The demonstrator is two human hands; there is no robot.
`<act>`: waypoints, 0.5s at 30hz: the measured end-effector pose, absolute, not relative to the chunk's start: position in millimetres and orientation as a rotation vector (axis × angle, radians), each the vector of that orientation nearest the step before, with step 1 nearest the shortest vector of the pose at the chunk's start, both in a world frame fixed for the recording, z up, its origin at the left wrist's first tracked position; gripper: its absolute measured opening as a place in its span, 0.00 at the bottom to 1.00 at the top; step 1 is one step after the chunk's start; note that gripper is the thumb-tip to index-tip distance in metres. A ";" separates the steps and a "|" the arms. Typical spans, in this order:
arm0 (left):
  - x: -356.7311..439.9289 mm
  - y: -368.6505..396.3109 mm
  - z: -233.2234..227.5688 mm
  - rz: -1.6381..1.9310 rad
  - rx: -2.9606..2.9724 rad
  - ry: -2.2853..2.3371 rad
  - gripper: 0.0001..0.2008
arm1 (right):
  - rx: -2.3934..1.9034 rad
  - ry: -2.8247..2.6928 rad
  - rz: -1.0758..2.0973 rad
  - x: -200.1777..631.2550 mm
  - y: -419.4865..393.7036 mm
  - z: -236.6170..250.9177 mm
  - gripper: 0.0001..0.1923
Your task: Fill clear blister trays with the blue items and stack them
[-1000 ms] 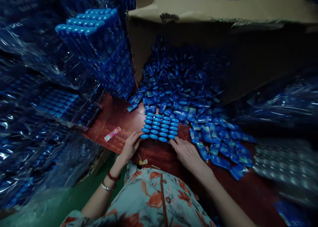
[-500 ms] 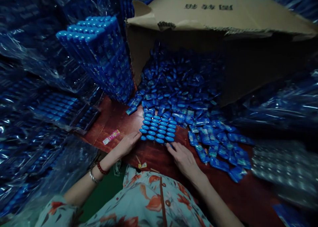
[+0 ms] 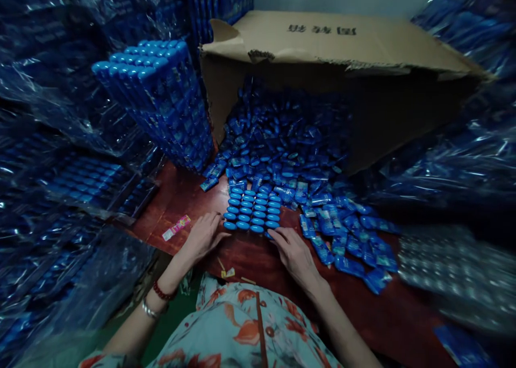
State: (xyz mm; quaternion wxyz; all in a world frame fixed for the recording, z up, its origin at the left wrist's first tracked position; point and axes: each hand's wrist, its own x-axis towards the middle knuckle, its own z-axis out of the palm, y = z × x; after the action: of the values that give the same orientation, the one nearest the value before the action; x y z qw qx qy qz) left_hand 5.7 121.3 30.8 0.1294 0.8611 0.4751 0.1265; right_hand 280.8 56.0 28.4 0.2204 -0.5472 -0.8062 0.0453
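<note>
A block of small blue containers with glossy oval tops (image 3: pixel 251 211) stands in close rows on the reddish-brown tabletop (image 3: pixel 245 255). At its front left corner is my left hand (image 3: pixel 203 236), with thumb and fingers apart and nothing in them. My right hand (image 3: pixel 294 255) reaches to the front right corner, fingers stretched out and fingertips against the blue containers. A bit of blue shows under those fingertips. Loose blue containers (image 3: pixel 290 169) lie heaped just behind the block, and more loose pieces (image 3: pixel 346 233) spread along its right side.
An open cardboard box (image 3: pixel 322 40) lies behind, with the heap spilling out. A tall stack of blue containers (image 3: pixel 161 99) stands at the left, near plastic-wrapped packs (image 3: pixel 84 180). Clear plastic trays (image 3: pixel 455 271) are at the right. A pink label (image 3: pixel 176 228) lies on the table.
My left hand has drawn slightly back from the block's left side, its thumb now spread. My right hand stays at the front right corner. The view has shifted slightly.
</note>
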 end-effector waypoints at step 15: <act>81.4 154.8 19.0 0.487 2.509 1.442 0.31 | -1.753 -2.182 -0.099 274.3 62.4 13.5 0.18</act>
State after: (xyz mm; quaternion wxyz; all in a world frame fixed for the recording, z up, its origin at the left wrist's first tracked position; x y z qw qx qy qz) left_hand 81.4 154.8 19.0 0.1035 0.8504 0.4887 0.1651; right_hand 274.3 62.4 13.5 0.1696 -0.6169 -0.7678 -0.0348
